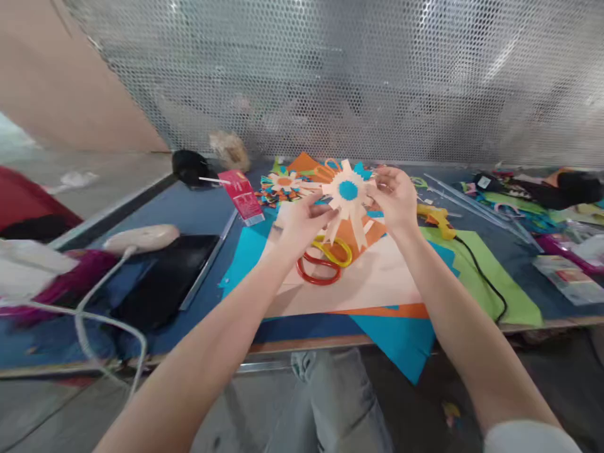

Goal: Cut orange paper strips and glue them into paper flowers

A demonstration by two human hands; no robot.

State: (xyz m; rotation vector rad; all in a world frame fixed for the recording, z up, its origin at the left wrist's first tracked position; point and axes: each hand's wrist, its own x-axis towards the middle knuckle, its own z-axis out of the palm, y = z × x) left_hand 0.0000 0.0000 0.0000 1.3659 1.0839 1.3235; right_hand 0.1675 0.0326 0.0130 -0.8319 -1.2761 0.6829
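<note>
Between both hands I hold up a pale peach rosette with a blue scalloped centre and two notched tails. My left hand pinches its left edge between thumb and fingers. On the other side, my right hand grips the right edge, fingers curled behind it. Scissors with red and yellow handles lie just below, their blades hidden. Beneath them are a pale peach sheet and blue sheets. Another flower-like piece with an orange centre sits behind my left hand.
A yellow glue gun with a black cord rests at right, by a green sheet. To the left are a pink drink carton with a straw, a white corded device and a black flat object. Perforated metal stands behind.
</note>
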